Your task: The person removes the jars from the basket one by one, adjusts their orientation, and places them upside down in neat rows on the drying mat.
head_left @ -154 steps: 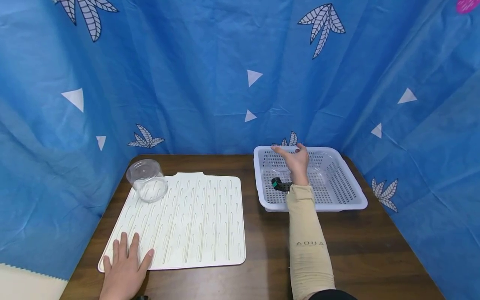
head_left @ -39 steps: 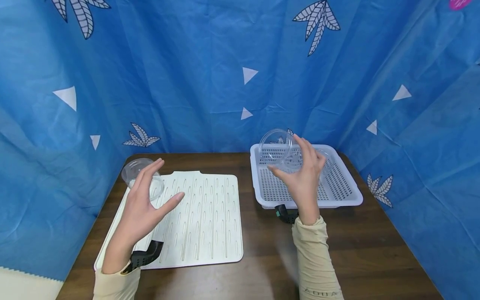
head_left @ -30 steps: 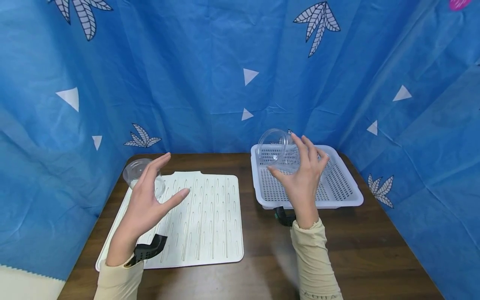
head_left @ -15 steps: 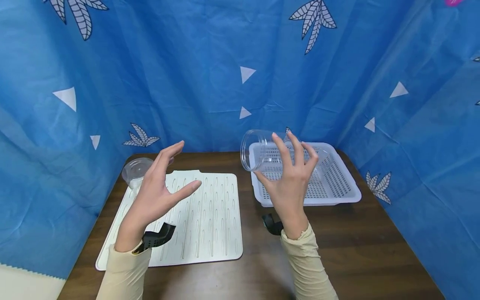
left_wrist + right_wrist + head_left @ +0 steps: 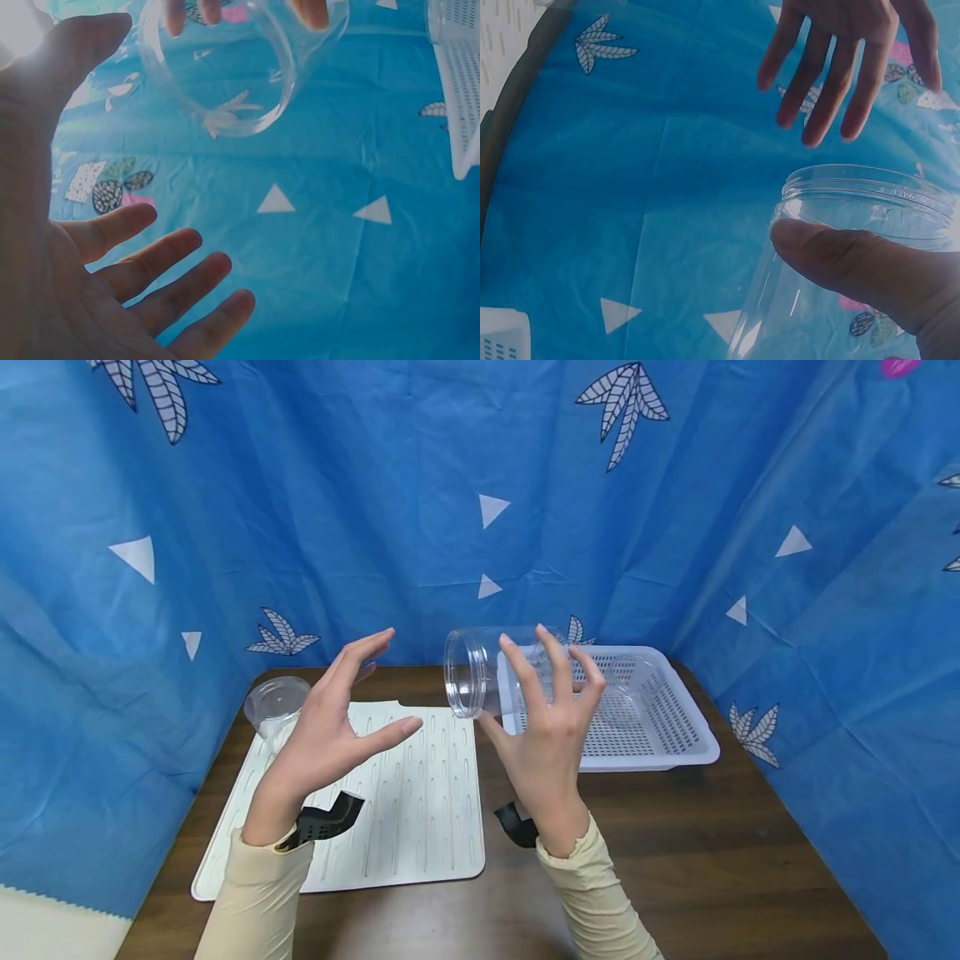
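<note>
My right hand holds a clear plastic jar on its side in the air, between the white mat and the basket. In the right wrist view, the thumb presses the wall just below the threaded, lidless mouth of the jar. My left hand hovers over the mat with thumb and fingers spread. It faces the jar's mouth without touching it. The left wrist view shows the jar's round rim beyond the left hand's fingers.
A second clear jar lies at the back left corner of the white ribbed mat. A white perforated basket stands at the back right, with another clear container inside. A blue curtain encloses the wooden table.
The right hand took the jar from the basket and has carried it left, turning its mouth leftward. The left hand left the mat, rose and moved right toward the jar.
</note>
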`<state>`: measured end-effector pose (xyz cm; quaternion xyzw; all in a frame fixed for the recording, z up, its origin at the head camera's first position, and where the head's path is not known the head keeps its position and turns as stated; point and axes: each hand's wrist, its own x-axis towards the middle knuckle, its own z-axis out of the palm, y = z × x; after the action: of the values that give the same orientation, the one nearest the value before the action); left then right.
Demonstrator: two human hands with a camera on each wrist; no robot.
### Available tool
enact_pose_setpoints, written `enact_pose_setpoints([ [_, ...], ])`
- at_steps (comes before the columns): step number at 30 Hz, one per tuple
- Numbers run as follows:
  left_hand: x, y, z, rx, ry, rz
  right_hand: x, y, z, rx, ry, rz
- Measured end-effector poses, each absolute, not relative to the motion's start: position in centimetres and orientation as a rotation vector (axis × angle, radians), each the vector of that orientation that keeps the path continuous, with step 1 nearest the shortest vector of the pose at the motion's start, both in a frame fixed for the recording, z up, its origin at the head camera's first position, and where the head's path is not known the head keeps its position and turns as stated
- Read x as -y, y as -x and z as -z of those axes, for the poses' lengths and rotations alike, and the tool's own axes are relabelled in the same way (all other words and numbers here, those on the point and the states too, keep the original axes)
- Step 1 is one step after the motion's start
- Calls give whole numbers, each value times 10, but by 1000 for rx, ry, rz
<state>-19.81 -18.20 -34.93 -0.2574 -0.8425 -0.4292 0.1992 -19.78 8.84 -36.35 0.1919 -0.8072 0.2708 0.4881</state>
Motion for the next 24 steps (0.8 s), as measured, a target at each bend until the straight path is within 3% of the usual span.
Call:
enact_pose_setpoints([
  [24, 145, 208, 340, 2248, 904, 1339, -57, 181, 358, 1944, -535, -651],
])
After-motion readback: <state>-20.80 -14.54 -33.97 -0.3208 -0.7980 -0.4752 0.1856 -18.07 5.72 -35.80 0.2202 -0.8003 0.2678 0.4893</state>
